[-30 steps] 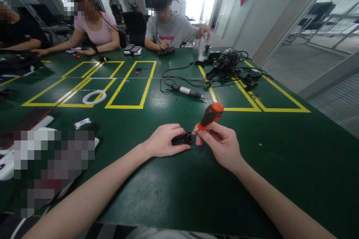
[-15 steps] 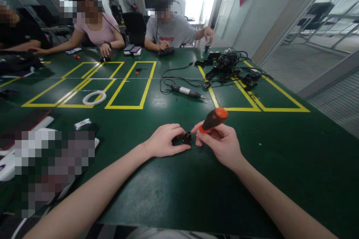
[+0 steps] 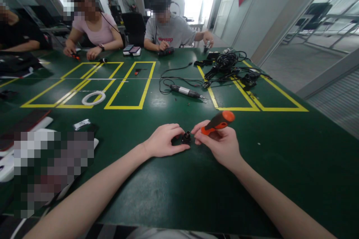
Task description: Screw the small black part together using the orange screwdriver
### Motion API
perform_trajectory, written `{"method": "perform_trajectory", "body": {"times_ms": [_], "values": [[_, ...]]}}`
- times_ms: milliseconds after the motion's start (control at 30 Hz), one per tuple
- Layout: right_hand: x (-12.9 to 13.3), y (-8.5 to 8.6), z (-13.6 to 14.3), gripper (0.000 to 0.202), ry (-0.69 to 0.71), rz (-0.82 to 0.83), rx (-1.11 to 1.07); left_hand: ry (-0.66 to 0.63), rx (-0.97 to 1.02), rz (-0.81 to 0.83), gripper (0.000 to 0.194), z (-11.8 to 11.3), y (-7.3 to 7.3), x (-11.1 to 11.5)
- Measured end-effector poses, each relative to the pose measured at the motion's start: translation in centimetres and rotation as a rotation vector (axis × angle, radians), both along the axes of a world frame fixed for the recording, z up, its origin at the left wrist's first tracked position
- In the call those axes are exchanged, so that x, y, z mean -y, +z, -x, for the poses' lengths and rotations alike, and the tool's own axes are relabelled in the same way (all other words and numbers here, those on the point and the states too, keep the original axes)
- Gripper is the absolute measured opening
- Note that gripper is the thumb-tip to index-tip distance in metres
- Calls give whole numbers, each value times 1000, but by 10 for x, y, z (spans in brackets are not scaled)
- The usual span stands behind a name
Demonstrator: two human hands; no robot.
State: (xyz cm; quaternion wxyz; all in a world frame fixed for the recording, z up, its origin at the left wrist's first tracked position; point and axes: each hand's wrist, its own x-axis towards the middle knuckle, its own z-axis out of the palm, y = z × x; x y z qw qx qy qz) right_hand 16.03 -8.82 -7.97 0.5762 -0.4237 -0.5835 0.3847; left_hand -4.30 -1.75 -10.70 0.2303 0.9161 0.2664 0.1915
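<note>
Upright on the green table (image 3: pixel 157 201) stands a small black round part (image 3: pixel 186 138) with a narrow metallic neck. My left hand (image 3: pixel 166 140) curves around its left side, fingertips and thumb against it. Just to the right, my right hand (image 3: pixel 221 142) grips a screwdriver (image 3: pixel 218 122) with a black and orange handle, its butt end tilted up to the right. The screwdriver's shaft and tip are hidden by my fingers or too small to make out.
Beyond my hands lies a corded pen-like tool (image 3: pixel 185 91), with tangled black cables (image 3: pixel 227 65) behind it. A white ring (image 3: pixel 93 98) sits on yellow tape outlines. A small packet (image 3: pixel 81 124) is at left. Several people sit across the table.
The screwdriver handle has tilted further to the right and slightly down in my right hand. Across the table, a person in pink has drawn both hands back, one now at a small orange object.
</note>
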Motion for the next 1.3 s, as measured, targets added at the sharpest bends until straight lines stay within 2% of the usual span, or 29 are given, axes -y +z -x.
{"method": "perform_trajectory", "body": {"times_ms": [167, 300, 467, 733, 900, 1033, 1167, 1300], "values": [[-2, 3, 0, 24, -33, -79, 19, -8, 9, -13, 34, 0, 0, 0], [-2, 2, -1, 24, -43, -37, 16, 0, 13, -4, 34, 0, 0, 0], [-1, 2, -2, 36, -70, 18, -2, 3, 23, 0, 35, 0, 0, -1], [0, 5, 2, 35, 62, -60, 58, -11, 47, 17, 31, 0, -1, 0], [1, 0, 3, 33, 52, -51, -27, -5, 52, 18, 32, 1, 1, 0], [1, -1, 2, 32, 33, -26, -20, -6, 111, 105, 39, 2, 2, -1], [0, 2, 0, 31, -7, -59, 11, -10, 202, 238, 34, 4, 1, -3], [-1, 4, -2, 30, 8, -75, 40, -28, 260, 239, 37, 4, 0, -3]]}}
